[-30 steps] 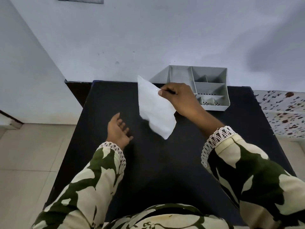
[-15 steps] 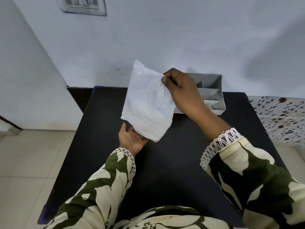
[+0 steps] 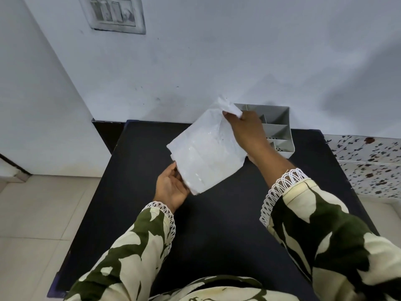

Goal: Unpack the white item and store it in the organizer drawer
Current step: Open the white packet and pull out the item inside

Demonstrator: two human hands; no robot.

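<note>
My left hand (image 3: pixel 171 187) has come up from the table (image 3: pixel 121 192), fingers half-curled under the white packet's (image 3: pixel 208 148) near corner. My right hand (image 3: pixel 245 131) pinches its far top edge, raised before the far-right organizer (image 3: pixel 280 135); opening can begin.

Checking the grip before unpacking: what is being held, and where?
A white packet: right hand pinches its top corner, left hand supports its bottom edge.

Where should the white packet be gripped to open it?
Probably at its top corner, pinched from the right as the right hand does, with the left hand steadying the bottom edge. The packet is flat, limp and tilted, so opposite ends give control.
</note>
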